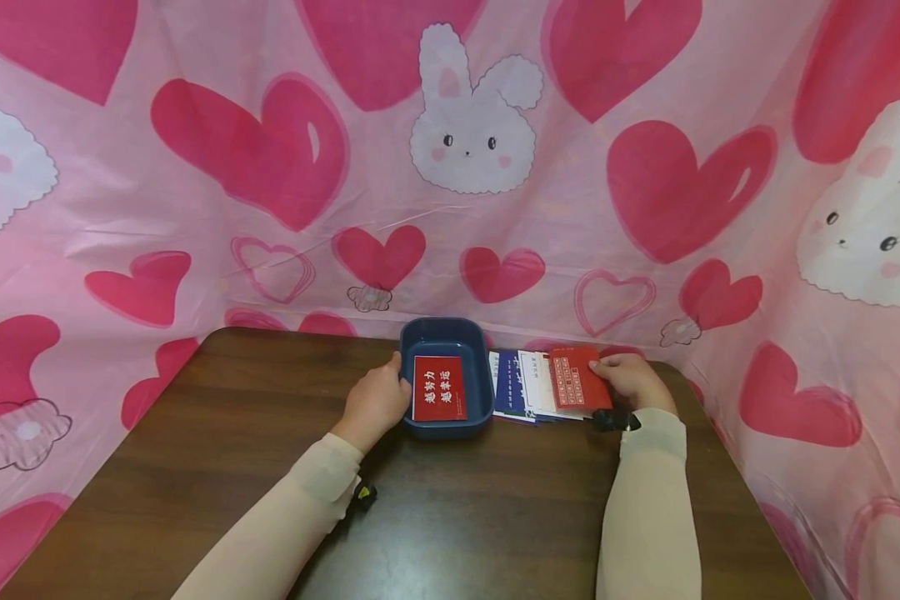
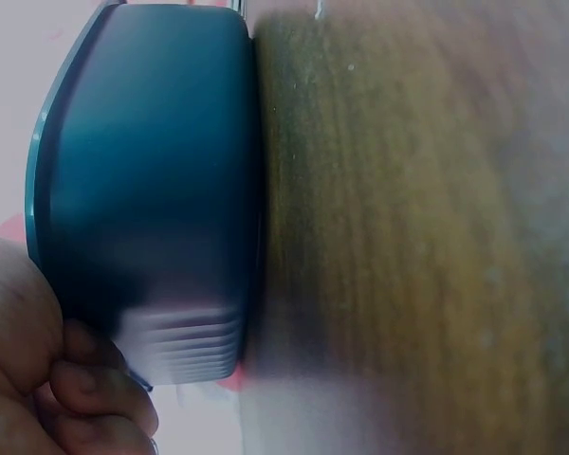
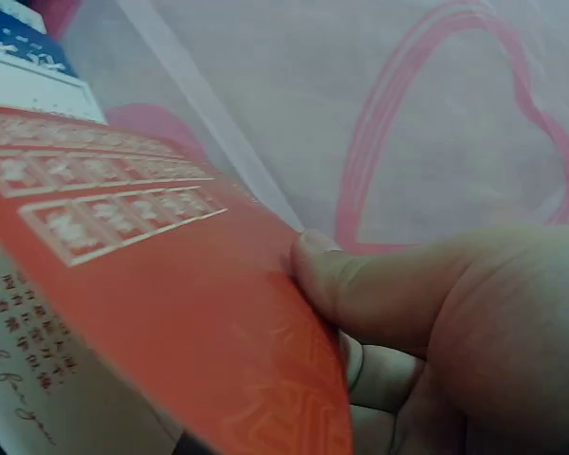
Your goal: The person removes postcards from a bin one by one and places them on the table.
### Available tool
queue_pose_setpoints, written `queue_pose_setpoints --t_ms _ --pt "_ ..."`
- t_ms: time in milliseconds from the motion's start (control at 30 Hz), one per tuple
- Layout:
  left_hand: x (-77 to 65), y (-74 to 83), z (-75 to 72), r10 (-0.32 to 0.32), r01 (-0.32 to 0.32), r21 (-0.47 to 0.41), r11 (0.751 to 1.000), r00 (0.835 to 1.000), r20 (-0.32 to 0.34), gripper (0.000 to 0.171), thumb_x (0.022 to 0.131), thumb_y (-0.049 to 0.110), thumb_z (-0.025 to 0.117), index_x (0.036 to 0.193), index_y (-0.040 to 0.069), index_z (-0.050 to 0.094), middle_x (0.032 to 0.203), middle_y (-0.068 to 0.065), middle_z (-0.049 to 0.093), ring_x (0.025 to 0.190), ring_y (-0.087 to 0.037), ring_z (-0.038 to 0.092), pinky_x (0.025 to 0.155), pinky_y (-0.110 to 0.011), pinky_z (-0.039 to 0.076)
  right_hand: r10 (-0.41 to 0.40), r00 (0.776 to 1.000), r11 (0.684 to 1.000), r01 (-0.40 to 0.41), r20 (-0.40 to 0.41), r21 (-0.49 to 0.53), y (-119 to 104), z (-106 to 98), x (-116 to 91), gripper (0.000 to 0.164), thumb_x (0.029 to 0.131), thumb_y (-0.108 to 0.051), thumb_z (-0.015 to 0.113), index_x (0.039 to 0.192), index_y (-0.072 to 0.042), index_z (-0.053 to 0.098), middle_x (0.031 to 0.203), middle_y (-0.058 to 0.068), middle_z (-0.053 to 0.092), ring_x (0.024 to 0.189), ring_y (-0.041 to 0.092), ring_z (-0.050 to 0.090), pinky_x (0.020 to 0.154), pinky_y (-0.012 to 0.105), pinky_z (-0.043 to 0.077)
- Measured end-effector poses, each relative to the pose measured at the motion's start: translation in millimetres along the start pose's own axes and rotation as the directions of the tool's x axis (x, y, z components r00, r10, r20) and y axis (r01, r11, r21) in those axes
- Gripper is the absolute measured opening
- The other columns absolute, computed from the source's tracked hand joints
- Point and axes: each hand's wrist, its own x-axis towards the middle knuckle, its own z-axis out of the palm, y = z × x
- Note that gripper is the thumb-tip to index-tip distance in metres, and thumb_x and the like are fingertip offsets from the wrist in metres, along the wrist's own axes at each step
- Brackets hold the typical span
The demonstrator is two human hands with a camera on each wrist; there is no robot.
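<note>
My left hand [image 1: 377, 402] grips the left wall of a dark blue rectangular bin [image 1: 450, 429], thumb at the rim; in the left wrist view its curled fingers [image 2: 104, 398] lie against the bin's ribbed end. Inside the bin lies a red card [image 1: 439, 388] with white Chinese characters. My right hand [image 1: 633, 382] pinches the right edge of another red card [image 1: 576, 379], printed with rows of small boxed characters. In the right wrist view that card bends, lifted above a pale card [image 3: 38, 379] with red writing. Blue and white cards [image 1: 521, 383] fan out left of it.
The bin and cards are toward the back of a dark brown wooden table [image 1: 465, 517]. Behind and at both sides hangs a pink cloth [image 1: 390, 183] with hearts and rabbit faces. A small black device [image 1: 613, 419] sits at the right wrist.
</note>
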Motion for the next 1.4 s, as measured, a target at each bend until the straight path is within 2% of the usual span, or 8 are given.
queue_pose_setpoints --t_ms 233,400,533,767,867,1100,1233,1400 --pt "0.5 0.0 -0.2 0.005 -0.005 0.003 1.000 1.000 -0.003 0.071 0.113 0.029 0.064 0.175 0.003 0.041 0.159 -0.025 0.067 0.097 -0.033 0.076 0.091 -0.056 0.068 0.006 1.000 0.999 -0.007 -0.022 -0.048 1 2 3 0.055 0.115 -0.035 0.066 0.150 0.008 0.065 0.133 0.024 0.075 0.112 0.033 0.071 0.087 0.037 0.064" --pt "0.3 0.2 -0.3 0.004 -0.004 0.006 1.000 1.000 -0.005 0.071 0.113 0.029 0.064 0.175 0.003 0.041 0.159 -0.025 0.067 0.095 -0.033 0.075 0.089 -0.055 0.067 -0.005 0.997 0.977 -0.013 -0.082 -0.212 1 8 9 0.042 0.112 -0.031 0.068 0.126 0.008 0.077 0.112 0.019 0.080 0.104 0.033 0.068 0.089 0.043 0.058" --pt "0.2 0.5 -0.1 0.003 -0.003 0.007 1.000 1.000 -0.008 0.072 0.113 0.030 0.064 0.175 0.003 0.041 0.159 -0.025 0.068 0.095 -0.033 0.075 0.089 -0.055 0.068 -0.047 0.991 0.935 -0.002 -0.129 -0.355 -4 14 12 0.039 0.109 -0.031 0.070 0.109 0.006 0.080 0.102 0.018 0.078 0.097 0.033 0.067 0.089 0.046 0.058" --pt "0.4 0.2 0.2 0.013 -0.013 0.013 1.000 1.000 -0.014 0.071 0.112 0.029 0.064 0.174 0.002 0.042 0.158 -0.025 0.068 0.102 -0.036 0.077 0.094 -0.060 0.066 0.007 0.977 0.918 -0.091 -0.215 -0.385 -10 24 9 0.048 0.105 -0.034 0.074 0.130 0.008 0.075 0.125 0.028 0.077 0.107 0.041 0.069 0.095 0.057 0.062" --pt "1.0 -0.7 0.4 0.017 -0.017 0.017 1.000 1.000 -0.017 0.071 0.112 0.029 0.064 0.174 0.002 0.043 0.157 -0.026 0.069 0.099 -0.036 0.077 0.093 -0.059 0.067 -0.003 0.968 0.913 -0.100 -0.251 -0.395 -13 28 7 0.047 0.104 -0.032 0.075 0.129 0.007 0.075 0.129 0.030 0.076 0.110 0.044 0.069 0.096 0.061 0.061" --pt "0.4 -1.7 0.6 0.017 -0.017 0.015 1.000 1.000 -0.009 0.071 0.112 0.029 0.064 0.174 0.002 0.042 0.156 -0.026 0.069 0.094 -0.033 0.076 0.091 -0.057 0.067 -0.026 0.960 0.925 -0.084 -0.280 -0.372 -23 31 5 0.033 0.105 -0.028 0.070 0.118 0.002 0.076 0.127 0.027 0.076 0.110 0.043 0.069 0.096 0.060 0.059" --pt "0.3 -1.5 0.6 0.021 -0.021 0.014 1.000 1.000 -0.011 0.072 0.112 0.029 0.064 0.174 0.002 0.041 0.156 -0.026 0.069 0.099 -0.035 0.077 0.093 -0.058 0.067 -0.053 0.961 0.933 -0.049 -0.270 -0.356 -34 30 1 0.038 0.107 -0.028 0.066 0.126 0.003 0.076 0.133 0.031 0.073 0.112 0.044 0.067 0.102 0.063 0.058" --pt "0.2 0.0 0.4 0.019 -0.019 0.020 1.000 1.000 -0.020 0.071 0.112 0.029 0.064 0.174 0.002 0.042 0.156 -0.025 0.070 0.095 -0.034 0.076 0.090 -0.056 0.067 -0.111 0.977 0.940 0.043 -0.185 -0.339 -55 37 -1 0.045 0.110 -0.032 0.066 0.137 0.004 0.073 0.141 0.032 0.070 0.120 0.045 0.063 0.109 0.062 0.057"
